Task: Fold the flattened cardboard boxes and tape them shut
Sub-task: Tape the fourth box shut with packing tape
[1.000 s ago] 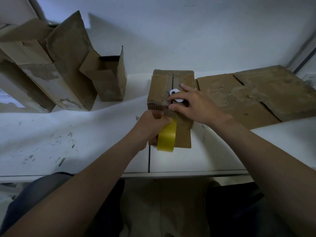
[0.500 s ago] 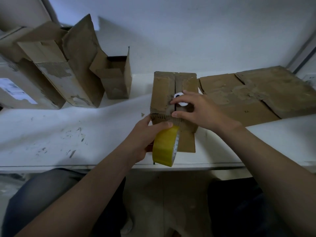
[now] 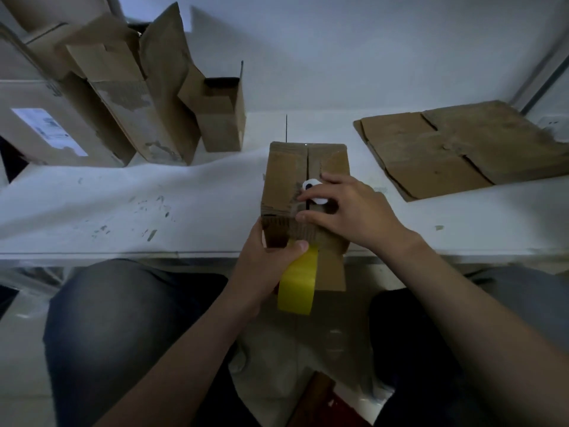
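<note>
A folded brown cardboard box (image 3: 284, 177) lies at the white table's front edge, its near end hanging over the edge. Its top flaps meet at a centre seam. My right hand (image 3: 345, 211) presses down on the top near the seam, fingers spread over a small white sticker (image 3: 311, 186). My left hand (image 3: 264, 269) grips a yellow tape roll (image 3: 298, 288) against the box's near face, thumb on top of the roll. I cannot make out any tape strip on the box.
Several opened and folded cardboard boxes (image 3: 147, 103) stand at the back left, one with a white label (image 3: 49, 131). A stack of flattened cardboard (image 3: 462, 149) lies at the right. The table (image 3: 123, 211) is scuffed. My knees are below the table edge.
The box and both hands have come toward me, so the box's near end now overhangs the table edge. The left hand has moved lower with the tape roll.
</note>
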Motion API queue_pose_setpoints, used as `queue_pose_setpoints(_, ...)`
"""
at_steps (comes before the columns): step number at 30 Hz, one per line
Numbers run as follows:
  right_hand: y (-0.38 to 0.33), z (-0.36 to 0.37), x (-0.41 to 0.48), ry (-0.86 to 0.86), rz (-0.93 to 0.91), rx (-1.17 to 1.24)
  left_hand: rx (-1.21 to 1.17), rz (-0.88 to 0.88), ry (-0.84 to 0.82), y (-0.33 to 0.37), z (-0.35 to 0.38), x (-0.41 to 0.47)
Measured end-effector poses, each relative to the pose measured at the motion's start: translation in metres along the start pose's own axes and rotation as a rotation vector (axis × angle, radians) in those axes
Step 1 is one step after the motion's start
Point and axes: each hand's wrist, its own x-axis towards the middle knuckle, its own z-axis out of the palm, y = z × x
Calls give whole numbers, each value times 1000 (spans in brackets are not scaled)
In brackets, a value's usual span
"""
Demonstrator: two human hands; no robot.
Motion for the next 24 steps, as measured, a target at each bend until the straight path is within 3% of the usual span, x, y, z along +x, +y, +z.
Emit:
queue_pose_setpoints(8, -8, 11, -9, 56, 20, -38, 75, 22, 136, -13, 17, -4)
queue_pose_setpoints(15, -6, 12, -8, 86, -3, -59, 139, -127, -26, -4, 14, 5)
queue_pose_setpoints(24, -8, 14, -22, 149, -72, -83, 136, -111, -153, -19, 15, -5)
